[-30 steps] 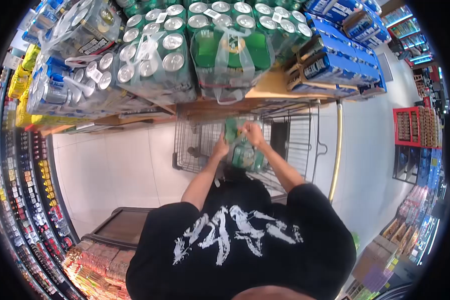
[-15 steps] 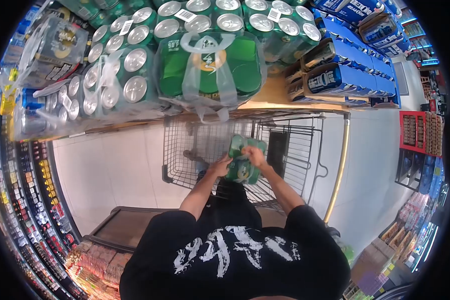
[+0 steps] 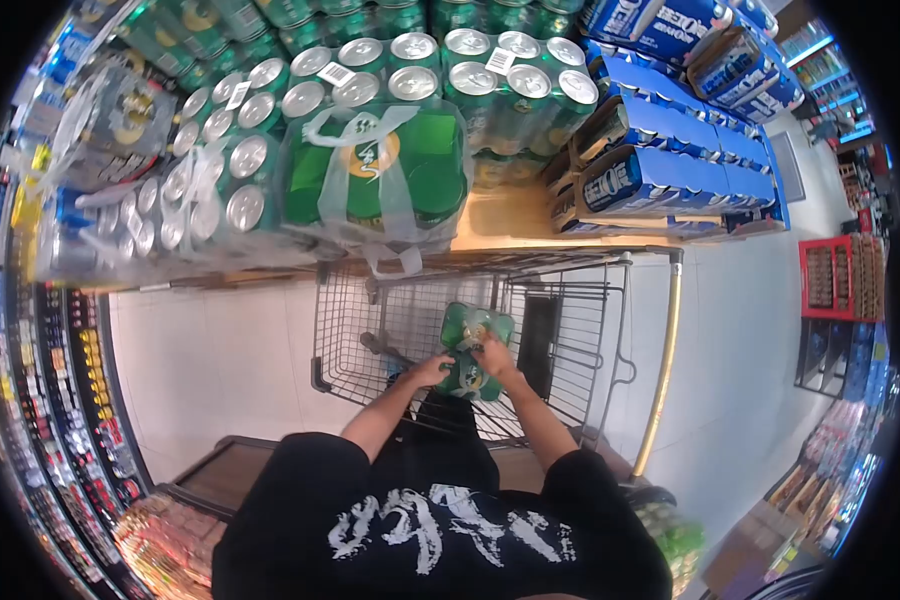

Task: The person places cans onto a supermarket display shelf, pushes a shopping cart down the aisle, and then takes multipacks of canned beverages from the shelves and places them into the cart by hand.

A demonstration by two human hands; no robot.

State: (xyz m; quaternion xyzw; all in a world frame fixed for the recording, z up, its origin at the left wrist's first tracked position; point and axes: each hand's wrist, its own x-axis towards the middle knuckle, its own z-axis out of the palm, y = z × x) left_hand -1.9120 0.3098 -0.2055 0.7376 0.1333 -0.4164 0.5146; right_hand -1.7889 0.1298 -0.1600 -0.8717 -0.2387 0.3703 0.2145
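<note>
A shrink-wrapped pack of green cans (image 3: 469,384) is in front of me, low over the wire shopping cart (image 3: 342,345). My right hand (image 3: 493,357) is closed on the clear plastic carry strap on top of the pack. At the pack's left edge, my left hand (image 3: 431,371) has its fingers bent against the wrap; its fingertips are partly hidden. On the display beyond the cart sits another green can pack (image 3: 425,160) with a looped plastic handle.
More can packs (image 3: 410,85) with barcode labels fill the display. Blue cartons of cans (image 3: 660,180) are stacked at its right. The cart's yellow handle (image 3: 660,385) is on my right. Shelves (image 3: 75,400) line the left, and a red crate (image 3: 832,277) stands far right.
The held pack and both hands sit slightly lower and further left in view. The display and cart have also shifted left as my view moved. Both hands stay at the pack.
</note>
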